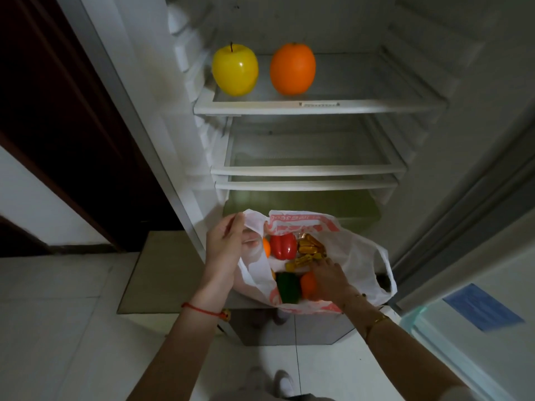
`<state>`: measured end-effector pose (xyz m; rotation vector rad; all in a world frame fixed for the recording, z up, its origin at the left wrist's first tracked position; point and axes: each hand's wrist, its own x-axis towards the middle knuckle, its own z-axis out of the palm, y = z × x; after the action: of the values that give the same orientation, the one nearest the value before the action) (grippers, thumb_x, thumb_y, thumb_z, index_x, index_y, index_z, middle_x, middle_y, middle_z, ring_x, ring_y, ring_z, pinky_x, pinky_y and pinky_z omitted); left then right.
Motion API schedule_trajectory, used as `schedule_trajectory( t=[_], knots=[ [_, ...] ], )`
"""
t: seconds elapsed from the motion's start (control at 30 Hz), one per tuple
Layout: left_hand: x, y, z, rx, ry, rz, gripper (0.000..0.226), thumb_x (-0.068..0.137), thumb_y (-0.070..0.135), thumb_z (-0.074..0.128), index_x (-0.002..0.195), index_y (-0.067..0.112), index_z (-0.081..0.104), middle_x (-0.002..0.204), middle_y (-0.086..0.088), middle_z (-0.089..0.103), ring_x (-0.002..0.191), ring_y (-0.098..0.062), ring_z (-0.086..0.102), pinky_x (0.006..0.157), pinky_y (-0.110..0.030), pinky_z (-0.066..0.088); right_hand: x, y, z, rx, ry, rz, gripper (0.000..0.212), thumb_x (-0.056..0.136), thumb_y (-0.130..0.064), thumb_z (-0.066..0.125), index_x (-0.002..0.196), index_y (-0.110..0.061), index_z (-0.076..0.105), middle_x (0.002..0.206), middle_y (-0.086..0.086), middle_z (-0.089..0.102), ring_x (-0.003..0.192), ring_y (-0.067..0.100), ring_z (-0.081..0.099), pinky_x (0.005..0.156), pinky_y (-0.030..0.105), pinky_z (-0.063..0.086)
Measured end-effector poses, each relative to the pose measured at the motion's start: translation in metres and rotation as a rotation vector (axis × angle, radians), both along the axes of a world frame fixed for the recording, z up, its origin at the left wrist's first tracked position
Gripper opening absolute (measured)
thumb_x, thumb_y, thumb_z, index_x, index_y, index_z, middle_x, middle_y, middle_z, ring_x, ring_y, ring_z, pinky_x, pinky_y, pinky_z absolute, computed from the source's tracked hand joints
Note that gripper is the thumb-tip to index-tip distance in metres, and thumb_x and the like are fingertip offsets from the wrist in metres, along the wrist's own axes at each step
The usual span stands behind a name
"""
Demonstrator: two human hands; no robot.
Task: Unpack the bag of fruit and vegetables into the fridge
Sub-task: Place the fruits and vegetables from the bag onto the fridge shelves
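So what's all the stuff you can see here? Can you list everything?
yellow apple: 1, yellow, top fridge shelf, left
orange: 1, orange, top fridge shelf, right of the apple
fridge shelf: 3 visible, white-rimmed, inside the open fridge
plastic bag: 1, white with red print, below the shelves
red pepper: 1, red, in bag
green pepper: 1, green, in bag
gold packets: several, gold, in bag
left hand: 1, holds bag edge
right hand: 1, reaches into bag

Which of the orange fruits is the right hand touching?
The orange fruit low in the bag, beside the green pepper; the right hand rests on it.
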<state>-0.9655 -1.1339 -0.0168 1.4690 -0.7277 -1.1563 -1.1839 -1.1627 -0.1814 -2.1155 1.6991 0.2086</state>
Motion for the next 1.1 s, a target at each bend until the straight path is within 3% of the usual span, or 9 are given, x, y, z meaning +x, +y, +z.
schedule_trajectory(
  t=[0.2,0.27,0.37,0.47,0.6,0.73,0.87,1.0,1.1],
  knots=[
    [0.004,-0.008,-0.002,-0.017,0.003,0.001,0.016,0.098,0.022,0.052,0.091,0.018,0.066,0.076,-0.005,0.070,0.066,-0.013,0.070,0.081,-0.038,0.058,-0.014,-0.014,0.036,0.054,-0.538,-0.189,0.106,0.066,-0.040,0.083,0.150,-0.022,0.020,0.135,0.000,0.046,0.129,0.025,0.049,0.103,0.032,0.041],
    [0.005,-0.012,-0.002,-0.017,0.009,0.006,0.016,0.097,0.022,0.053,0.089,0.018,0.066,0.076,-0.005,0.070,0.067,-0.015,0.069,0.085,-0.041,0.057,-0.014,-0.012,0.064,0.014,-0.666,-0.197,0.099,0.070,-0.037,0.084,0.149,-0.029,0.025,0.132,-0.006,0.048,0.123,0.020,0.051,0.100,0.034,0.045],
    [0.004,-0.018,-0.001,-0.020,0.032,0.010,0.015,0.097,0.022,0.054,0.091,0.017,0.066,0.075,-0.006,0.068,0.066,-0.015,0.068,0.088,-0.044,0.055,-0.010,-0.004,0.104,0.002,-0.847,-0.226,0.078,0.063,-0.052,0.080,0.133,-0.039,0.047,0.128,-0.007,0.056,0.114,0.017,0.058,0.096,0.042,0.054],
    [0.002,-0.021,0.001,-0.033,0.027,-0.009,0.014,0.098,0.022,0.053,0.095,0.016,0.065,0.080,-0.008,0.067,0.073,-0.020,0.068,0.090,-0.046,0.055,-0.002,0.005,0.135,0.077,-1.083,-0.277,0.073,0.063,-0.049,0.080,0.129,-0.034,0.051,0.126,-0.003,0.057,0.115,0.020,0.059,0.095,0.042,0.055],
    [0.000,-0.027,0.004,-0.056,0.019,-0.015,0.014,0.098,0.020,0.052,0.097,0.015,0.065,0.083,-0.009,0.069,0.076,-0.023,0.068,0.091,-0.048,0.054,0.004,0.009,0.175,-0.002,-1.286,-0.307,0.069,0.064,-0.049,0.074,0.127,-0.026,0.056,0.124,0.000,0.060,0.113,0.021,0.063,0.090,0.037,0.057],
    [-0.001,-0.034,0.006,-0.061,-0.015,-0.011,0.014,0.097,0.021,0.053,0.092,0.018,0.066,0.078,-0.004,0.070,0.078,-0.025,0.069,0.092,-0.050,0.053,0.003,0.002,0.212,-0.165,-1.366,-0.308,0.067,0.066,-0.051,0.072,0.127,-0.032,0.053,0.128,-0.004,0.056,0.113,0.017,0.062,0.083,0.028,0.055],
    [-0.002,-0.037,0.009,-0.040,-0.017,-0.013,0.014,0.096,0.024,0.055,0.087,0.019,0.065,0.076,-0.001,0.070,0.081,-0.026,0.070,0.091,-0.050,0.054,0.003,-0.017,0.253,-0.479,-1.381,-0.284,0.066,0.073,-0.046,0.070,0.133,-0.034,0.045,0.136,-0.006,0.048,0.113,0.008,0.058,0.083,0.020,0.053],
    [-0.005,-0.040,0.012,-0.032,-0.006,-0.017,0.017,0.096,0.023,0.055,0.090,0.013,0.066,0.069,-0.001,0.070,0.075,-0.025,0.069,0.087,-0.047,0.054,0.001,-0.057,0.288,-0.784,-1.294,-0.317,0.060,0.082,-0.031,0.075,0.133,-0.022,0.045,0.129,-0.004,0.050,0.107,0.007,0.060,0.079,0.014,0.051],
    [-0.006,-0.043,0.012,-0.030,0.004,-0.026,0.018,0.097,0.022,0.053,0.087,0.014,0.065,0.057,0.004,0.069,0.068,-0.022,0.066,0.088,-0.048,0.054,-0.001,-0.091,0.300,-0.916,-1.092,-0.357,0.064,0.078,-0.038,0.079,0.130,-0.017,0.048,0.124,-0.001,0.057,0.101,0.009,0.060,0.079,0.016,0.049]
  ],
)
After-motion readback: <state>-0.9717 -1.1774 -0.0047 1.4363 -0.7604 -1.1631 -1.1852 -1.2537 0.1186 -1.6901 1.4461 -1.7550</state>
